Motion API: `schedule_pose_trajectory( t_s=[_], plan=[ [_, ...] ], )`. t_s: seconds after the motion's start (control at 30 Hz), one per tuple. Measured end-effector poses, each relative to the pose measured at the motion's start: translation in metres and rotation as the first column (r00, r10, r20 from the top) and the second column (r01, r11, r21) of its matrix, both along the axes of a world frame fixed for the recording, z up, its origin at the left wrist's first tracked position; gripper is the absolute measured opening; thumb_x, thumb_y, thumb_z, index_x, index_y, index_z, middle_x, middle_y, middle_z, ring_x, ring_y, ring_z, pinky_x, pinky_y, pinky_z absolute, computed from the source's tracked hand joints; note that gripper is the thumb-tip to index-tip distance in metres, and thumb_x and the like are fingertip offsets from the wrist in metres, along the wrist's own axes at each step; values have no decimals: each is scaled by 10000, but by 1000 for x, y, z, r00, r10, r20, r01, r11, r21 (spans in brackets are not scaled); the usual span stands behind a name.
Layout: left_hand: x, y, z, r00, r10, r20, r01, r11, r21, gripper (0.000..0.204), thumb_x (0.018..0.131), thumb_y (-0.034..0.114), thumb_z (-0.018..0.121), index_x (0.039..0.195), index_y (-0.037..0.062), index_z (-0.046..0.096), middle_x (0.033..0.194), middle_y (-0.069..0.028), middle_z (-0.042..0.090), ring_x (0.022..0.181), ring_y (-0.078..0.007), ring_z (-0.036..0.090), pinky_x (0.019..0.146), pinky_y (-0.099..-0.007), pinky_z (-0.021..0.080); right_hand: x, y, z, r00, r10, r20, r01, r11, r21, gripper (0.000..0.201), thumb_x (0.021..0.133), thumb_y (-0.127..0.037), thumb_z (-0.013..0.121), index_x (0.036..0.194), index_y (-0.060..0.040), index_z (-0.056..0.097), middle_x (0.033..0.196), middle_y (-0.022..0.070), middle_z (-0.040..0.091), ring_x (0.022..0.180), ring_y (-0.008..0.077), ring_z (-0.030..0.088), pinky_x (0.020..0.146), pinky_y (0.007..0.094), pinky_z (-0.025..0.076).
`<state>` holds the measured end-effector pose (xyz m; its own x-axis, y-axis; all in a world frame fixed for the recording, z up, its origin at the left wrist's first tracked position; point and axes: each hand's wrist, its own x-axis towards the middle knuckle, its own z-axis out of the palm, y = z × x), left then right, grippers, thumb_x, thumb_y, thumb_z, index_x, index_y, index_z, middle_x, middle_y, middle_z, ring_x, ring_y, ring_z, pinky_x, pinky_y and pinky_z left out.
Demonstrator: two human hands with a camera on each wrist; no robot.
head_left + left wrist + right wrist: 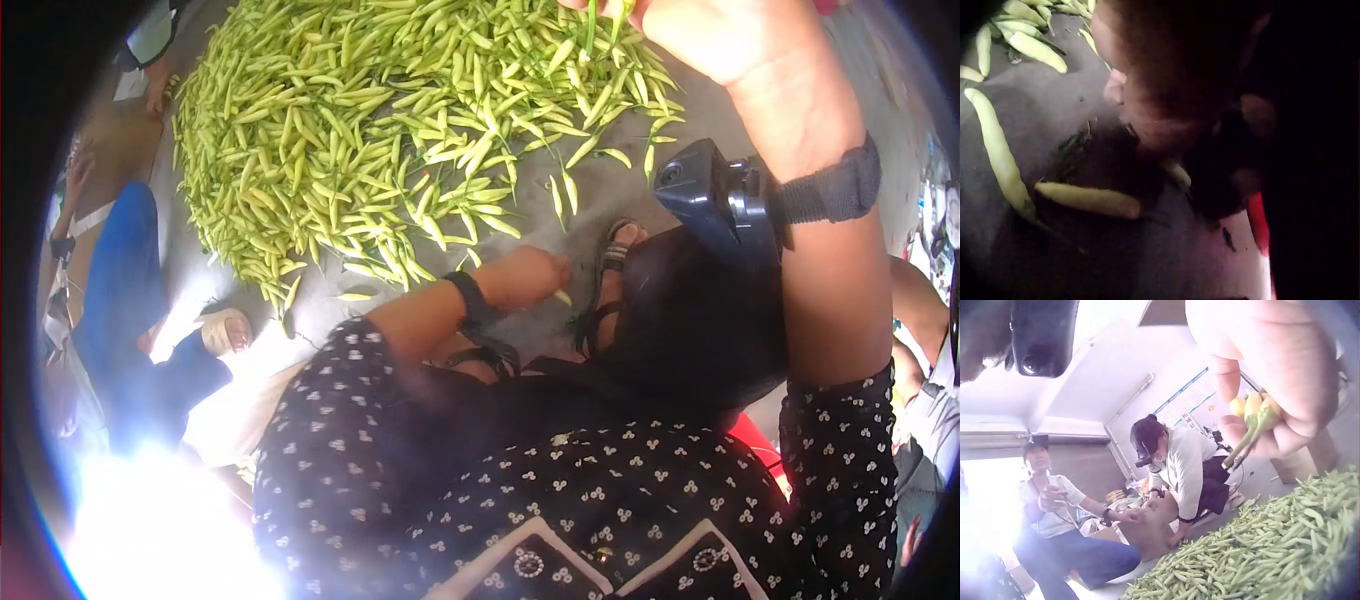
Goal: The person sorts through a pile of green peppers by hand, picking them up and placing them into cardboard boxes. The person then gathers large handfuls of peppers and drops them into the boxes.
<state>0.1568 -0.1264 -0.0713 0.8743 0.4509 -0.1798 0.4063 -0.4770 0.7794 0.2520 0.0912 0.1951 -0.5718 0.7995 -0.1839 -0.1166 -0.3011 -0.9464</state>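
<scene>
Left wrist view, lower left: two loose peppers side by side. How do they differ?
Length: the left pepper looks longer than the right pepper.
Pose: the left pepper slants steeply down the picture; the right pepper lies nearly crosswise.
Tone: the left pepper looks brighter, the right pepper duller.
Shared: both lie on the grey floor, stems attached.

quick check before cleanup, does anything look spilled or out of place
Slightly: loose, slender yellow-green peppers lie apart from the large yellow-green pepper heap, on the grey floor beside dark leafy scraps that look like debris.
</scene>
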Motion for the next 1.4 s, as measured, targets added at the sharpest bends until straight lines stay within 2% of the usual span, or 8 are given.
schedule_pose_trajectory(
  t_s=[0.33,0.43,0.5,0.57,0.7,0.83,1.1,1.4],
  plan=[
    [-40,-31,4,981,-89,-172,105,991,84,142,814,107,476,896,49,576,835,-170,613,768,-347,629,632,-441,502,-2,-3,3,998,-4,-55,3,1000,-29,205,876,-202,553,1024,-61,563,832,22,562,751,132,551,624,263,444],
    [-45,-2,17,990,21,-137,-9,996,88,147,816,117,477,902,43,569,808,-158,602,743,-329,629,610,-432,506,-7,-12,4,993,-110,47,113,991,-67,248,865,-213,565,1062,-62,563,865,16,560,760,126,547,619,268,446],
    [-58,41,37,844,458,-280,-477,879,0,135,807,106,493,894,35,569,759,-134,577,703,-311,621,588,-418,506,-8,-10,4,994,-95,50,98,993,-65,294,849,-222,586,1093,-61,559,891,12,554,769,124,545,615,267,447],
    [-101,91,39,844,498,-200,-358,799,482,158,774,90,552,922,34,560,732,-122,577,677,-298,621,600,-418,505,-10,-10,10,986,-165,24,166,976,-138,203,819,-175,584,946,-18,590,835,29,562,756,159,589,604,281,469],
    [-164,173,114,525,770,-363,-361,588,724,409,678,101,678,1061,40,550,1149,-137,551,954,-291,595,723,-399,499,-9,-5,7,979,-180,90,193,969,-153,244,830,-192,575,997,-15,580,872,37,559,758,160,587,609,282,470],
    [-151,201,108,605,783,-144,-448,485,751,555,677,119,697,1205,107,525,1354,-129,408,1186,-336,456,892,-461,442,-10,-2,2,983,-168,76,179,968,-178,260,834,-182,571,1043,-27,562,867,38,559,736,142,580,591,269,468],
    [-118,246,79,625,646,-438,-348,733,584,883,578,263,803,1356,316,389,1485,-79,239,1377,-342,177,994,-708,218,-8,8,-6,976,-196,91,213,941,-264,243,849,-158,578,1063,-48,545,862,28,563,728,134,571,588,277,463],
    [-152,260,76,594,644,-482,-207,702,682,728,663,134,757,1291,344,455,1373,-56,367,1326,-358,272,913,-685,346,-2,18,-10,971,-220,92,237,923,-304,221,842,-159,591,1040,-68,552,867,28,562,733,142,570,591,277,452]
  ],
)
